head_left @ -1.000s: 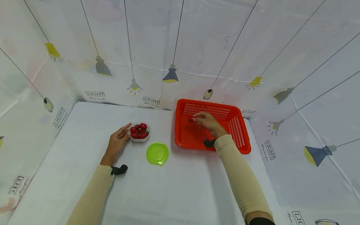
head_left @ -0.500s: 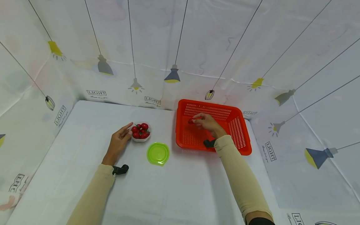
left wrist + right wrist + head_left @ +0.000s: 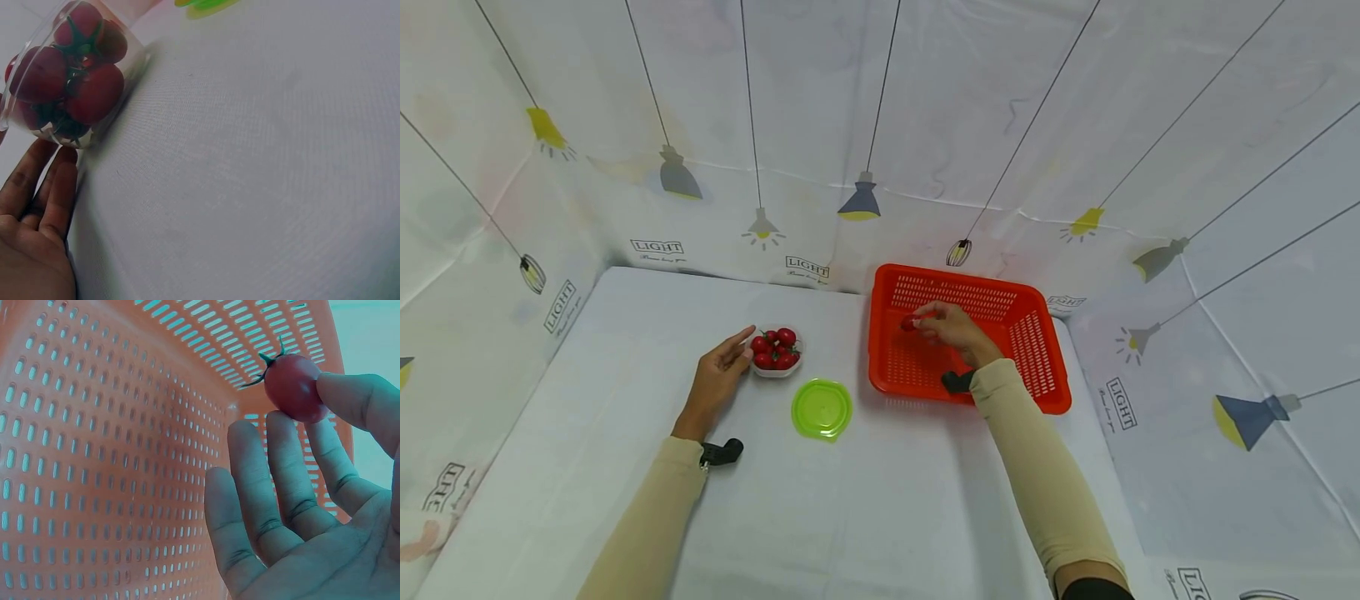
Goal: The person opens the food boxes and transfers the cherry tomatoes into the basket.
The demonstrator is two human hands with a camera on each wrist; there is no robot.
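Between thumb and fingertips my right hand pinches a cherry tomato with a green stem, held over the inside of a red perforated basket. In the right wrist view the other fingers of that hand are spread, and the basket wall stands beside them. At the left, my left hand rests on the table with its fingers touching or close beside a clear plastic tub of cherry tomatoes. The left wrist view shows these fingers loosely extended at the tub's side, not curled round it.
A green round lid lies on the white-covered table, in front of the tub and left of the basket. Behind the table hangs a white sheet printed with lamps, close to the basket's far edge.
Both hands keep nearly the same place, with the tomato still pinched in the right one. The whole head view has shifted very slightly.
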